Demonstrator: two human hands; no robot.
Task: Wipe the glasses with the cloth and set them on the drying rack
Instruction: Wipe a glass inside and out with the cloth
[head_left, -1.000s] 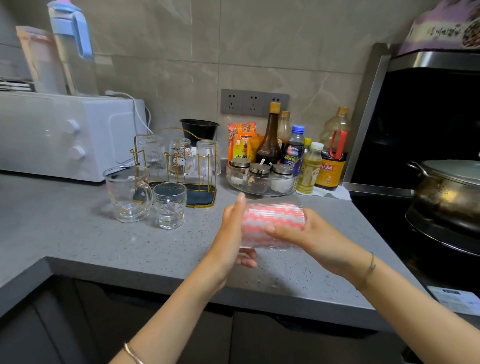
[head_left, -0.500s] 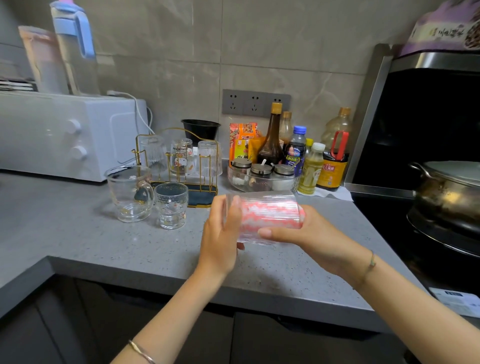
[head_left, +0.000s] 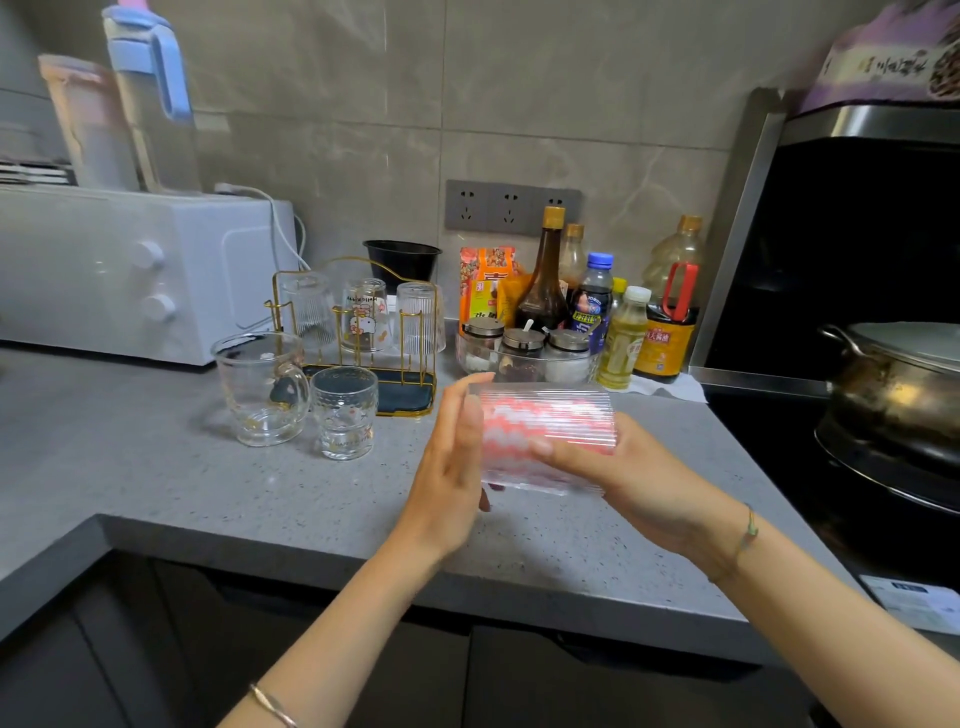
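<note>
Head view: ribbed glass (head_left: 545, 415) held on its side above the counter (head_left: 156, 467) front edge, btwn both hands, well apart from the drying rack (head_left: 402, 400). Pink-and-white cloth (head_left: 540, 434) shows through the glass wall, looks stuffed inside. L hand (head_left: 452, 467) is flat vs. the glass's left end, fingers straight and pressed together, tips up. R hand (head_left: 639, 483) cups the glass from below/right, fingers curled round it, thumb along the near side. Rack sits at the back by the white oven w/ three glasses (head_left: 366, 317) upside down on its pegs. Just in front of the rack, upright on the counter: a handled glass mug (head_left: 260, 389) and a small dimpled glass (head_left: 344, 413), side by side.
</note>
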